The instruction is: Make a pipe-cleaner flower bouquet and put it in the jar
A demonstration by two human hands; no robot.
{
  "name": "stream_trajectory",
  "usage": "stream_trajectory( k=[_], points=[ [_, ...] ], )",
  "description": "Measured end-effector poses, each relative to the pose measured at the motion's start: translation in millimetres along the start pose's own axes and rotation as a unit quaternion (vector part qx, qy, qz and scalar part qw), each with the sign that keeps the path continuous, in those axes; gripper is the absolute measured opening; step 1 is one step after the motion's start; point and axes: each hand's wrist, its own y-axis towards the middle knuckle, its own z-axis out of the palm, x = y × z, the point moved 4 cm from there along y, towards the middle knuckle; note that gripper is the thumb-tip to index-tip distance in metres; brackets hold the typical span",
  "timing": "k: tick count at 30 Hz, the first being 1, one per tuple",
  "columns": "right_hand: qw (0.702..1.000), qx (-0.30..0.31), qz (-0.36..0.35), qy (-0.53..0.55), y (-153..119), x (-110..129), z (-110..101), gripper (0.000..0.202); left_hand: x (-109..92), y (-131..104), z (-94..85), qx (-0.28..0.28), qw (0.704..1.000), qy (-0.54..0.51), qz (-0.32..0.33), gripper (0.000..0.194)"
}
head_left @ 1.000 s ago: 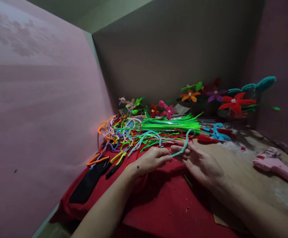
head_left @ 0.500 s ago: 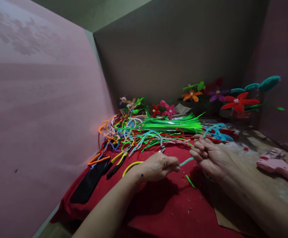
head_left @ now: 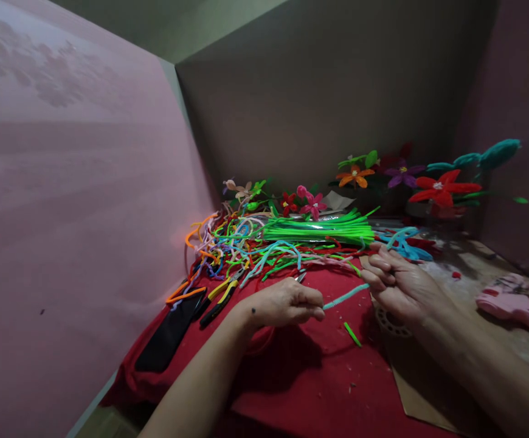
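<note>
In front of the green bundle (head_left: 319, 230), on the wearer's side: a teal stem (head_left: 346, 296), held aloft over red cloth (head_left: 287, 395), its visible stretch almost straight and sloping up toward the right hand (head_left: 399, 283). The left hand (head_left: 292, 301) has thumb and fingers closed on the lower end. The right hand has its fingers curled in, pinching the stem farther along; its course inside that grip is hidden.

Handling, as judged from across the room: very light, fuzzy, with a bendable core likely; it should keep a bend, grip without slipping, and kink or shed pile if pulled hard. Best held in a fingertip pinch near each end, the middle left free.

Surroundings, relative to the bundle: at its left, a tangle (head_left: 219, 243) of coloured stems; nearer and left, pliers (head_left: 222, 298) and a phone (head_left: 166, 334), an orange stem (head_left: 186, 295) across the phone's far end; directly nearer, a green offcut (head_left: 352, 334) and a blade tip (head_left: 300, 277); at its right, blue loops (head_left: 410, 246); behind, an orange flower (head_left: 354, 176); nearer and far right, a pink tool (head_left: 515, 299).
</note>
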Motion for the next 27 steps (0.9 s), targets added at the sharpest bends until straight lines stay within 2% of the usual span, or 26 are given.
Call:
stream_trajectory(
  k=[5,8,11,13,14,15,16,17,19,21,23,27],
  points=[
    [1.000,-0.015,0.003,0.018,-2,-1,3,0.017,7,-3,2.9,0.046,0.996,-0.064,-0.038,0.034],
    [0.998,-0.027,0.011,0.056,-2,1,3,0.022,6,-7,8.5,0.085,0.985,-0.132,-0.067,0.036],
    [0.997,-0.029,-0.010,0.064,1,5,0,0.023,4,-15,7.7,0.118,0.972,-0.182,-0.089,0.033],
    [0.998,-0.027,-0.016,0.061,4,5,-3,0.023,11,-19,-4.0,0.073,0.979,-0.144,-0.121,0.029],
    [0.998,-0.028,-0.011,0.061,5,3,-4,0.023,20,-21,-14.1,0.023,0.984,-0.101,-0.148,0.027],
    [0.998,-0.030,-0.002,0.061,5,0,-5,0.023,30,-23,-28.6,-0.063,0.981,-0.024,-0.183,0.026],
    [0.998,-0.036,0.007,0.059,6,-3,-7,0.022,42,-27,-44.4,-0.148,0.960,0.072,-0.225,0.024],
    [0.997,-0.041,0.017,0.058,6,-7,-8,0.021,54,-30,-57.1,-0.199,0.941,0.116,-0.248,0.023],
    [0.997,-0.050,0.032,0.059,5,-14,-11,0.018,79,-33,-78.1,-0.259,0.908,0.174,-0.281,0.023],
    [0.996,-0.060,0.043,0.057,6,-19,-14,0.016,102,-36,-93.4,-0.294,0.874,0.226,-0.314,0.023],
    [0.995,-0.064,0.050,0.052,7,-23,-18,0.016,120,-36,-100.4,-0.299,0.854,0.261,-0.338,0.026],
    [0.996,-0.047,0.053,0.047,12,-26,-22,0.018,140,-33,-97.1,-0.285,0.841,0.297,-0.351,0.017]
  ],
)
